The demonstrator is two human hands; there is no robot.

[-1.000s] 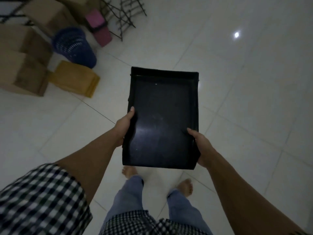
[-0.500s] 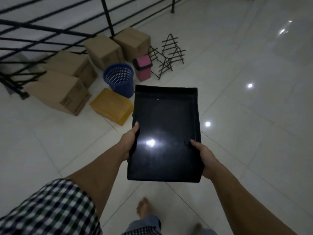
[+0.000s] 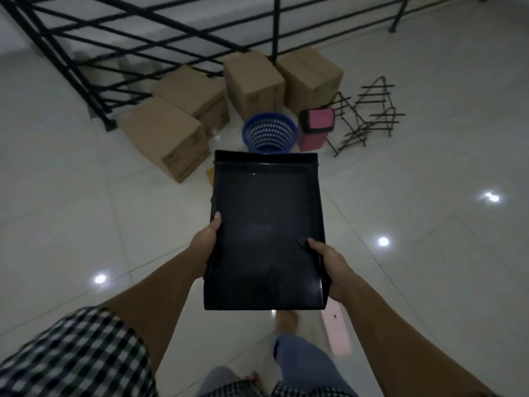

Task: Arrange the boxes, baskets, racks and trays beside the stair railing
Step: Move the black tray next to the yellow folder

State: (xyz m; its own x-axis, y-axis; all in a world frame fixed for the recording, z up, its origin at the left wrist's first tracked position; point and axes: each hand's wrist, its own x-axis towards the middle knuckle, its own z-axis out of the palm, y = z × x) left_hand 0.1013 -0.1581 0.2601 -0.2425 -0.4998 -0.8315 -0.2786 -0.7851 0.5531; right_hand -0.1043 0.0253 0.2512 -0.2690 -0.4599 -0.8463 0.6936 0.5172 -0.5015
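Cardboard boxes (image 3: 169,138) stood in a row against the black stair railing (image 3: 120,50) at the left. Nearer, the left hand (image 3: 204,247) gripped the left edge of a black tray (image 3: 266,230), held level above the tiled floor (image 3: 71,219); the right hand (image 3: 329,265) clasped its right edge. Beyond the tray sat a blue basket (image 3: 269,133), a pink bin (image 3: 316,127) and wire racks (image 3: 369,113).

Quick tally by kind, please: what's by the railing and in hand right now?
Cardboard boxes: 4
Blue basket: 1
Pink bin: 1
Wire racks: 2
Black tray, in both hands: 1
Total: 9
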